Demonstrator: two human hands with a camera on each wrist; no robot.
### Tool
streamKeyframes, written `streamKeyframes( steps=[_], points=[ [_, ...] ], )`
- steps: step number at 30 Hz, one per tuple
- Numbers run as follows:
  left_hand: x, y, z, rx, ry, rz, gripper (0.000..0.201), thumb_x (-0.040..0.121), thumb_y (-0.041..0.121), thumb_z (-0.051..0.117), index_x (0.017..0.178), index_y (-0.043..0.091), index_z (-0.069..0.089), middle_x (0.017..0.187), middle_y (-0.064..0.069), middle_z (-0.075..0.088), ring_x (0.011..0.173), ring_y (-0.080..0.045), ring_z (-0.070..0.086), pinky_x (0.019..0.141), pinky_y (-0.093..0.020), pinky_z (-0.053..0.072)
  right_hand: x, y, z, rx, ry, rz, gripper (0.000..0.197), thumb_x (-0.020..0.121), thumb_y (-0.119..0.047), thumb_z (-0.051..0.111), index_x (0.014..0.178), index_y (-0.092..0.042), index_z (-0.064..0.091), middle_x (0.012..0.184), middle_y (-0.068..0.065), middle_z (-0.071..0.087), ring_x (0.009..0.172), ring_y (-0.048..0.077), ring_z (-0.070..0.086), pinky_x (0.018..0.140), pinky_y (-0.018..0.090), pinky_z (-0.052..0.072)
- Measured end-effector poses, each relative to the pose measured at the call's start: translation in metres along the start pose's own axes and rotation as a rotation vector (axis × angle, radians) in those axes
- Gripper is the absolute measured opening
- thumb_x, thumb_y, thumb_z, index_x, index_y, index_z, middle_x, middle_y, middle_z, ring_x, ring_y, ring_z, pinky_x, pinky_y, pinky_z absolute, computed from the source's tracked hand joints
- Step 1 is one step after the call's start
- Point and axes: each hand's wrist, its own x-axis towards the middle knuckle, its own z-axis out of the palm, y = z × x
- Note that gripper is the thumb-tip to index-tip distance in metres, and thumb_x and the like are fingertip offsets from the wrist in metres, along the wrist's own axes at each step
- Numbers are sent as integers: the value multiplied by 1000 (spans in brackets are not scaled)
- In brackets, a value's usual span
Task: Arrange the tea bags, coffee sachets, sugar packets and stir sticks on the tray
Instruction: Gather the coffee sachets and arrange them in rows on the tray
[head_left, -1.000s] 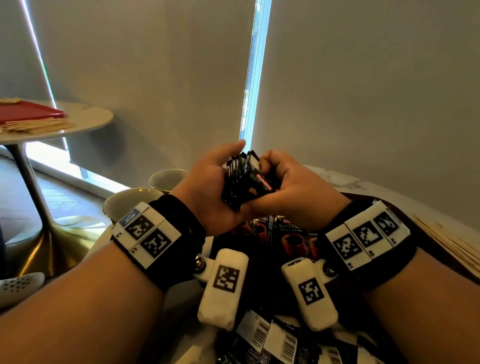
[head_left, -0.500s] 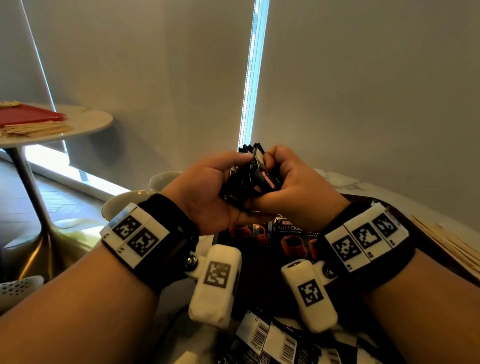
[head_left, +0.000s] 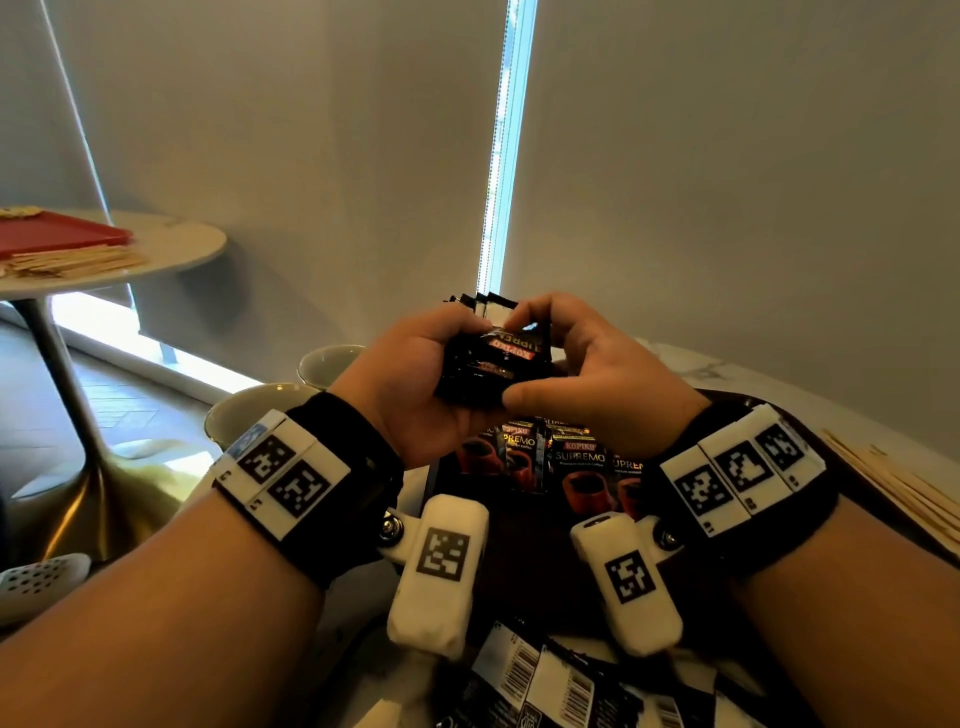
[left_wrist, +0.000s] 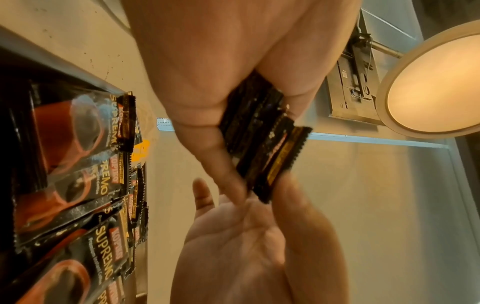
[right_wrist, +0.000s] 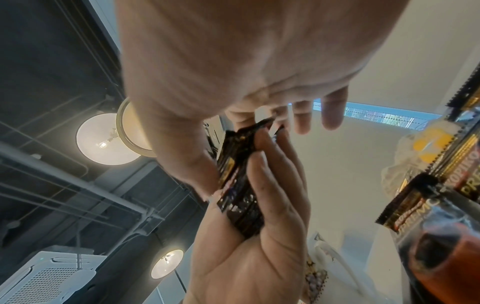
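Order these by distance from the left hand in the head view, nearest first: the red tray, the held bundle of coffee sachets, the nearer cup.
1. Bundle of coffee sachets: gripped in the left hand, with the right hand.
2. Nearer cup: just left of that wrist.
3. Red tray: far left, on the round table.

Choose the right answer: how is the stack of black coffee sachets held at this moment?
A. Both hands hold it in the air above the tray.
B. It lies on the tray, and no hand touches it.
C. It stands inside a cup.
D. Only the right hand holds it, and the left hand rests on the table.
A: the left hand and right hand both grip the stack, raised above the sachets lying on the tray.
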Motion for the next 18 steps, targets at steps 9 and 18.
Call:
streamKeyframes(
  steps=[9, 18],
  points=[
    [-1, 1, 1, -40, 100, -18, 29, 97, 27, 47, 108, 2, 60, 78, -14, 69, 62, -22, 68, 53, -29, 58, 0, -1, 1, -158, 241, -75, 27, 76, -29, 67, 92, -49, 72, 120, -16, 60, 97, 8, 61, 88, 42, 56],
    [0, 2, -1, -8, 223, 47, 24, 88, 18, 46, 105, 4, 56, 88, -12, 60, 73, -21, 63, 78, -41, 51, 3, 9, -7, 46, 449, 249, 23, 95, -10, 63, 117, -17, 59, 91, 3, 74, 73, 12, 74, 52, 21, 52]
  ],
)
